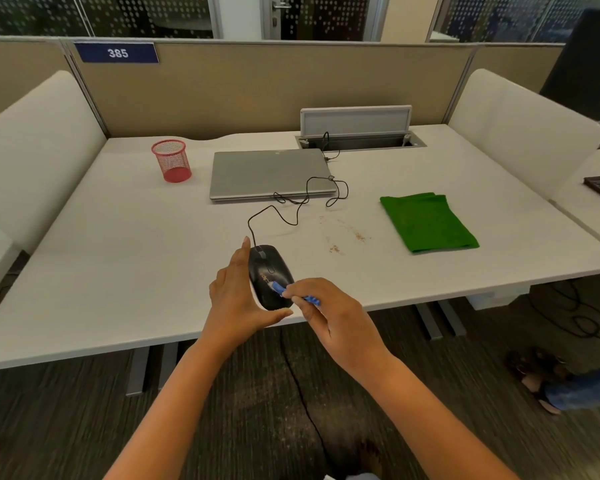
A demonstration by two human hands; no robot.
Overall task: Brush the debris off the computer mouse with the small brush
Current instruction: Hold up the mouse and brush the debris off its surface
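Observation:
A black wired computer mouse (pixel 266 271) is near the desk's front edge, with tan specks on its top. My left hand (pixel 239 299) holds it from the left side, fingers along its flank and thumb under its rear end. My right hand (pixel 329 311) pinches a small blue brush (pixel 281 289), whose tip touches the mouse's back right part. The brush handle end pokes out between my fingers. Loose tan debris (pixel 336 249) lies on the desk to the right of the mouse.
The mouse cable (pixel 291 206) loops back to a closed grey laptop (pixel 271 173). A folded green cloth (pixel 426 221) lies at the right, a red mesh cup (pixel 171 161) at the back left. An open cable hatch (pixel 357 131) sits behind the laptop.

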